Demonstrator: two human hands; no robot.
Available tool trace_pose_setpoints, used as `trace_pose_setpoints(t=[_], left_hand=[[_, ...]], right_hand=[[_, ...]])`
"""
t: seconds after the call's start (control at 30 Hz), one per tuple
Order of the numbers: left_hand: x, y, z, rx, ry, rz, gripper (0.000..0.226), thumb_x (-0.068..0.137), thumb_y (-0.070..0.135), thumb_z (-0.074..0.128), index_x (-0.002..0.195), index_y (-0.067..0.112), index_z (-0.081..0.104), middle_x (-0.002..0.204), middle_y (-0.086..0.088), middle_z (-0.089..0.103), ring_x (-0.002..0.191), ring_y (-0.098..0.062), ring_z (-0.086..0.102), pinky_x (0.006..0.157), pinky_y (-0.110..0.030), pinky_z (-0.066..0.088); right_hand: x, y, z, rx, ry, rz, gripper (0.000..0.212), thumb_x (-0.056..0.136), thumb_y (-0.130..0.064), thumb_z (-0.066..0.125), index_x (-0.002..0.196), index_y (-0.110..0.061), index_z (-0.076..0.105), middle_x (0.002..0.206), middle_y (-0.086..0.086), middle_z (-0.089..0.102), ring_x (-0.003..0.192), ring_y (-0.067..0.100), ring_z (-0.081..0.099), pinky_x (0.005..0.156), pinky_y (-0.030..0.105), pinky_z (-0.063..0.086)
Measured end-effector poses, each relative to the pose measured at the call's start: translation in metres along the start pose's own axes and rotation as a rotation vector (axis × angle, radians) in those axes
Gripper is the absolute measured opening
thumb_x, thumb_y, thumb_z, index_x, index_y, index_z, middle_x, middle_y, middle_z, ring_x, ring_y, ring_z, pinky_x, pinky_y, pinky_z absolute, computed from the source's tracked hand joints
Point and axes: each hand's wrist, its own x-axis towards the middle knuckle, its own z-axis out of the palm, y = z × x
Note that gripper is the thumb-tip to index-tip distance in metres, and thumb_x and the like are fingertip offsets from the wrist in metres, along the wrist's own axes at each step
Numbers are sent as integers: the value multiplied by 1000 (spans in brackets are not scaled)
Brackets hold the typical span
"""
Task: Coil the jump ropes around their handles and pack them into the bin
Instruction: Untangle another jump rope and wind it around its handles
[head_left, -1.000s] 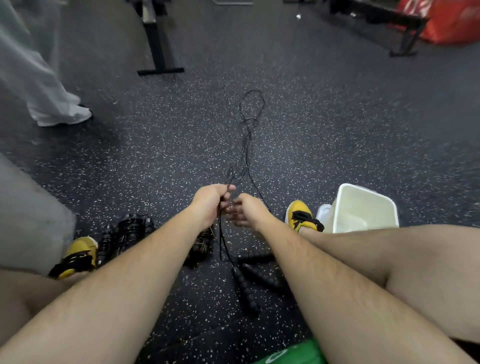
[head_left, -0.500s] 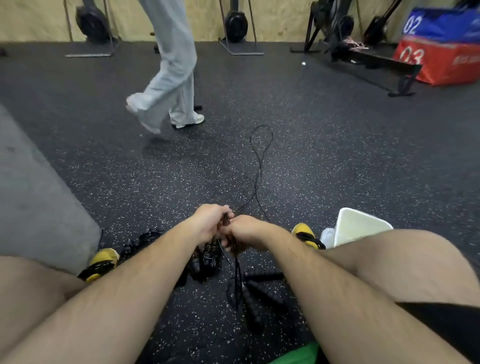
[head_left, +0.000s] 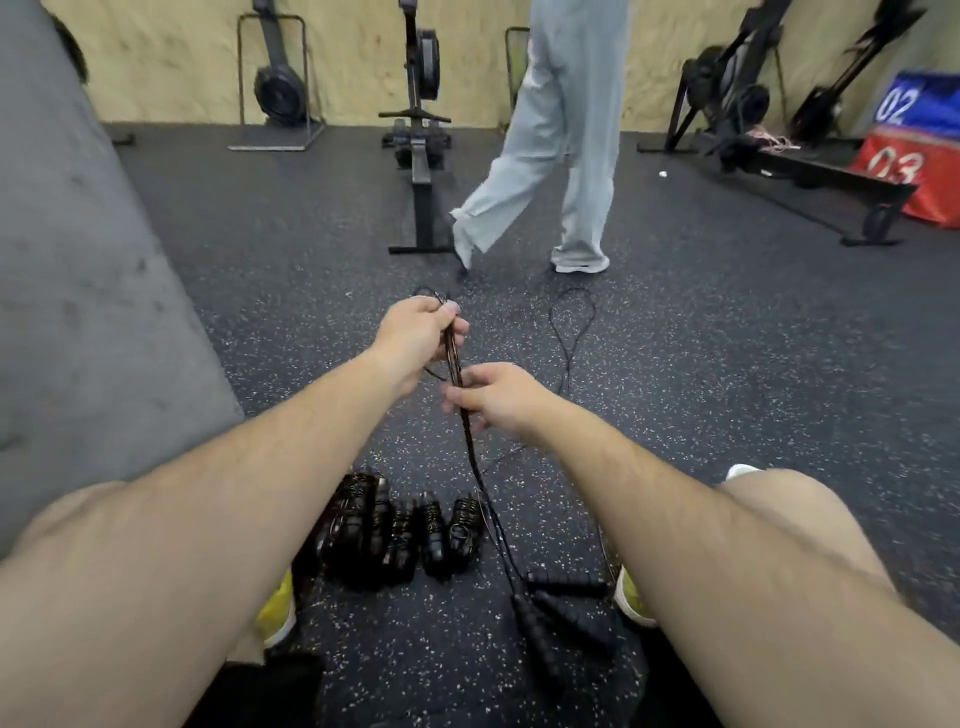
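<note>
A bundle of thin black jump rope cords (head_left: 456, 364) is stretched between my hands above the floor. My left hand (head_left: 415, 332) grips its far end, fingers closed. My right hand (head_left: 493, 397) is closed around the cords nearer to me. The cords run down to several loose black handles (head_left: 563, 605) on the floor between my feet. One loop of cord (head_left: 571, 327) lies ahead on the floor. Several coiled jump ropes (head_left: 395, 530) lie in a row at my left foot. Only a white corner of the bin (head_left: 740, 470) shows behind my right knee.
A person in light grey trousers (head_left: 561, 156) walks across just beyond the rope loop. Rowing machines (head_left: 421, 130) stand along the plywood wall. A red numbered box (head_left: 914, 171) sits far right. A grey padded block (head_left: 78, 260) fills the left side.
My hands have risen and moved apart, pulling the cords taut; they were together low by the handles. My view has tilted up. The person has walked from left to right.
</note>
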Motion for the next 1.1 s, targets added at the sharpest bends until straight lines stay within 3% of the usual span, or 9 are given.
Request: trace_pose_setpoints(t=[0.17, 0.27, 0.37, 0.47, 0.6, 0.73, 0.83, 0.97, 1.1], left_hand=[[3, 25, -9, -94, -2, -2, 29, 107, 35, 45, 102, 14, 64, 94, -5, 71, 76, -20, 65, 61, -30, 52], [-18, 14, -13, -118, -189, -127, 42, 108, 45, 35, 105, 14, 63, 91, -8, 71, 79, -22, 70, 73, -35, 56], [-32, -3, -20, 84, -359, -87, 28, 108, 27, 44, 120, 8, 60, 108, -12, 75, 103, -28, 73, 89, -40, 57], [-27, -7, -25, 155, -233, -1, 14, 104, 9, 52, 113, 4, 62, 98, -12, 76, 96, -29, 74, 82, -36, 59], [-13, 2, -30, 179, -85, 99, 16, 103, 10, 53, 107, 7, 68, 88, -4, 75, 78, -16, 74, 70, -29, 59], [-5, 6, -27, 88, -20, 94, 18, 104, 11, 51, 108, 3, 67, 91, -8, 72, 77, -16, 72, 71, -30, 61], [-1, 5, -26, 71, -12, 119, 18, 104, 15, 51, 107, 7, 68, 94, -7, 72, 81, -15, 71, 76, -31, 58], [-1, -6, -35, 113, 18, 74, 33, 107, 26, 42, 111, 11, 71, 107, -9, 75, 95, -24, 71, 83, -35, 59], [-26, -38, -36, 167, -176, -91, 27, 105, 20, 45, 117, 10, 67, 107, -8, 76, 106, -28, 71, 97, -45, 52]], right_hand=[[25, -36, -9, -11, 200, -164, 10, 97, -15, 62, 99, -14, 71, 86, 1, 73, 69, 10, 64, 56, 25, 52], [43, -54, -19, 21, 291, -191, 13, 95, -21, 65, 89, -14, 74, 84, 3, 74, 63, 19, 62, 56, 30, 52], [52, -66, -28, 11, 295, -201, 18, 95, -21, 65, 81, -12, 73, 85, 3, 77, 58, 16, 57, 60, 32, 51], [56, -70, -29, 65, 256, -221, 18, 97, -21, 61, 89, -10, 73, 90, 8, 76, 69, 14, 61, 69, 36, 57], [51, -47, -22, 90, 128, -97, 16, 89, -9, 58, 96, -9, 72, 87, 8, 70, 80, 20, 62, 78, 44, 58], [37, -12, 2, -103, -148, -39, 21, 88, -8, 67, 108, -17, 66, 100, -6, 70, 80, 12, 64, 72, 29, 59], [40, -16, 13, -174, -46, -96, 5, 94, -16, 65, 91, -15, 68, 88, -2, 74, 68, 15, 63, 69, 30, 56], [49, -27, 8, -216, 126, -166, 17, 92, -22, 69, 80, -11, 69, 78, 10, 75, 57, 14, 65, 62, 30, 58], [59, -42, -3, -86, 217, -218, 27, 92, -21, 69, 72, -3, 67, 70, 6, 73, 53, 15, 60, 60, 33, 57]])
